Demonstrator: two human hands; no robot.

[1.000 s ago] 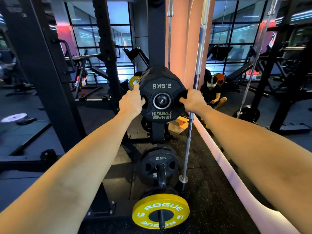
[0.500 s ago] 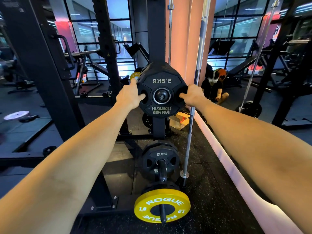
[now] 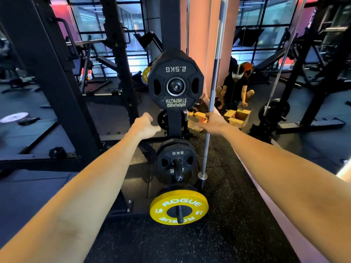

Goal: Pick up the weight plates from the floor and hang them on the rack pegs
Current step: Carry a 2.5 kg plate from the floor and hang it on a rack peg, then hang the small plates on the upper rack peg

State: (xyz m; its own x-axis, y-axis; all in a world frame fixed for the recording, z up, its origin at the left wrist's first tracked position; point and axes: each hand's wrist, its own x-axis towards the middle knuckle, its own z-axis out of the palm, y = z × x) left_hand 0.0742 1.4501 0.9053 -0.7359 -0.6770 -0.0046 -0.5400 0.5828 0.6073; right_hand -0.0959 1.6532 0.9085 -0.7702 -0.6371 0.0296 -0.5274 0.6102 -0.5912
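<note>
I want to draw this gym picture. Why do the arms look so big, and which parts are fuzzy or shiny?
Head view: the wide lens stretches the forearms near the bottom edge. The left hand and right hand are slightly blurred, as is the far left edge. The 2.5KG plate is sharp. The upright barbell catches bright glare, and pink light falls on the wall behind.

The one camera sat on the person's head, looking forward and down, close to the rack point(image 3: 171, 35).
</note>
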